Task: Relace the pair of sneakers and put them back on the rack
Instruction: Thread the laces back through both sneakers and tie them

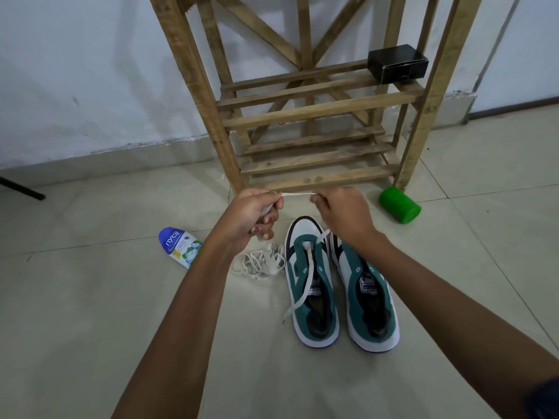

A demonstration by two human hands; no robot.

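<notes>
While both arms are reaching forward from 6 o'clock, the wooden rack (305, 116) is filling the 12 o'clock stretch of the view, standing on the tiled floor (90, 297) against a pale wall (75, 71). Its slatted shelves are holding no shoes; a black box (397, 68) is sitting on the upper visible shelf toward 1 o'clock.

At centre, slightly toward 5 o'clock, the pair of sneakers is standing side by side on the floor, toes pointing at the rack (green, white and black uppers). The left sneaker (313, 285) is carrying a white lace (307, 279) through its front eyelets, one end trailing down over the tongue toward 7 o'clock. The right sneaker (367, 294) is partly covered at the toe by the right forearm.

The left hand (251, 216) is gripping a stretch of lace, fingers curled round it. The right hand (344, 213) is pinching the same stretch near its end, so a short taut span (298, 194) is running between the two hands just above the sneakers' toes.

A loose tangle of lace (260, 263) is lying beside the left sneaker at 9 o'clock of it. A green cup (399, 204) is lying on its side at 2 o'clock, near the rack's foot. A blue-and-white bottle (180, 246) is lying at 9 o'clock.
</notes>
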